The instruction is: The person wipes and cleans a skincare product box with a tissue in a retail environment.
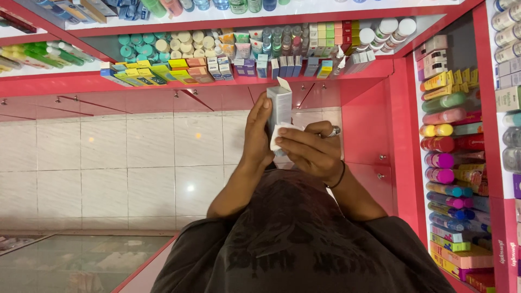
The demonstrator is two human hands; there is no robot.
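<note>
Gripping a tall grey carton [280, 106] with its top flap open, the left hand [258, 133] wraps around the carton's side and holds it upright in front of the red shelves [228, 81]. The right hand [309, 152] is closed on a small white folded paper [278, 137], pressed against the carton's lower part, so both hands meet at the box. A black band circles the right wrist. Rows of small boxes and bottles [244, 51] fill the shelves; a glass-topped desk [81, 260] lies lower left.
</note>
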